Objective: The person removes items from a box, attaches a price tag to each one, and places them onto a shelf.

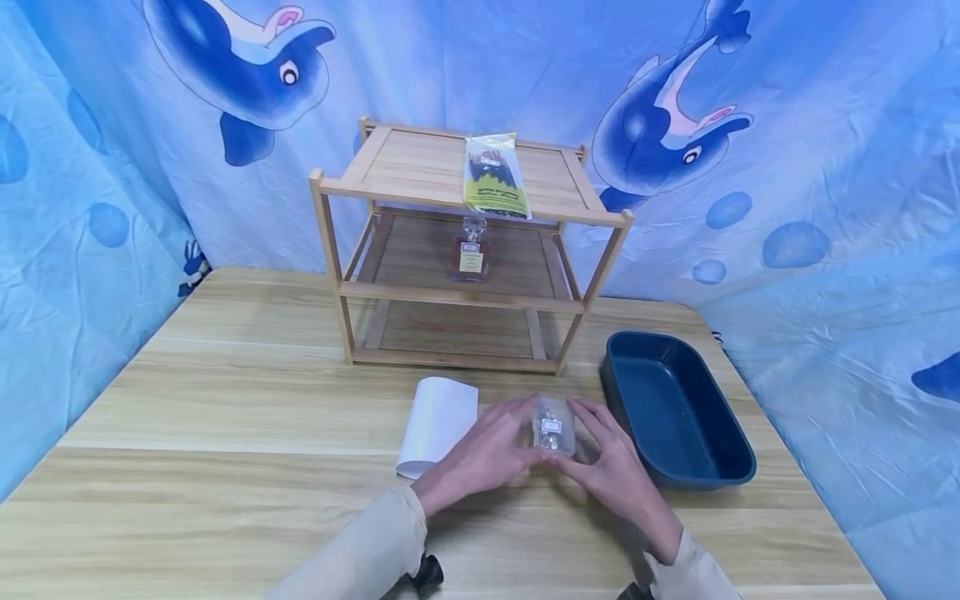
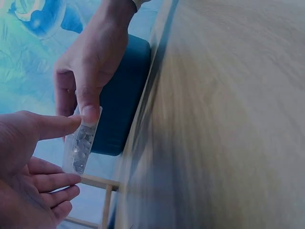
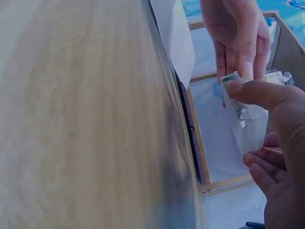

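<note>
Above the wooden table, a small clear plastic box (image 1: 554, 427) with a white label is held between both hands. Shiny silvery pieces fill its inside, seen through the side of the box (image 2: 82, 145) in the left wrist view. My left hand (image 1: 491, 446) pinches the box from its left, thumb on the near edge. From the other side my right hand (image 1: 611, 462) grips it, thumb also at the near edge. In the right wrist view, the right thumb lies across one end of the box (image 3: 250, 126), and its fingertips support the other end.
A white curled sheet (image 1: 438, 425) lies left of the hands. To the right stands a dark blue basin (image 1: 678, 479). Behind is a wooden three-tier rack (image 1: 457, 358), with an artist brush pack (image 1: 495, 179) on top and a perfume-like bottle (image 1: 470, 254) on the middle shelf.
</note>
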Demonstrator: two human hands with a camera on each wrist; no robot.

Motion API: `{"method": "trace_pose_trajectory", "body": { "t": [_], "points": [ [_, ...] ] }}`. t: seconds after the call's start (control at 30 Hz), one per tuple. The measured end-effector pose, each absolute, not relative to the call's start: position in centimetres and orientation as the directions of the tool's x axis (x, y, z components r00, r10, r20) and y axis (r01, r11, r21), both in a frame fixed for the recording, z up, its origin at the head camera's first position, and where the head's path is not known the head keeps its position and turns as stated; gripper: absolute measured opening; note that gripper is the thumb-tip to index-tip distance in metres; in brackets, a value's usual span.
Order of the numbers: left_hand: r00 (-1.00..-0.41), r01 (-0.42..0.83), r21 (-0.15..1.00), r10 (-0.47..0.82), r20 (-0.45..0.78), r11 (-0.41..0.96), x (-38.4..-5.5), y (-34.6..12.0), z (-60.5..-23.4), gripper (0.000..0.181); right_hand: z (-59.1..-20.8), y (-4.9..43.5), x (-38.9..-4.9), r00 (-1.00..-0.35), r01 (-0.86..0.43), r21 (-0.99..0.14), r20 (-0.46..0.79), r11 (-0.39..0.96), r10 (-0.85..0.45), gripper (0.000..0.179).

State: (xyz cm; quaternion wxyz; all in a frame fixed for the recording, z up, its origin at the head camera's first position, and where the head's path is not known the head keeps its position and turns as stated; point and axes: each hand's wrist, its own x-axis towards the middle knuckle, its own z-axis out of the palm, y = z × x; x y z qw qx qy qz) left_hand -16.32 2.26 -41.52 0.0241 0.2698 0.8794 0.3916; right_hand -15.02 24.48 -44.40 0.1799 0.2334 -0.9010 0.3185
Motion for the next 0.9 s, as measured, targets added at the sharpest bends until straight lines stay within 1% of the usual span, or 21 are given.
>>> {"method": "trace_pose_trajectory", "body": {
  "t": [0.27,0.53,0.77,0.9],
  "points": [
    [-0.841,0.478,0.703,0.506,0.193,0.527,-16.2,0.9,-41.0,0.084,-44.0,23.8,-15.1,-0.781,-0.592,-0.467,0.535,0.657,-0.323,0.082],
    [-0.818,0.525,0.700,0.514,0.259,0.484,-16.4,-0.6,-40.8,0.084,-43.5,23.0,-15.4,-0.742,-0.642,-0.456,0.570,0.617,-0.351,0.083],
    [-0.836,0.508,0.700,0.483,0.261,0.502,-16.4,-1.7,-40.7,0.086,-42.9,22.0,-15.7,-0.728,-0.660,-0.439,0.572,0.609,-0.377,0.082],
    [-0.837,0.514,0.694,0.471,0.278,0.505,-16.4,-2.3,-40.7,0.087,-42.6,21.5,-16.0,-0.708,-0.683,-0.430,0.590,0.590,-0.389,0.083]
  ]
}}
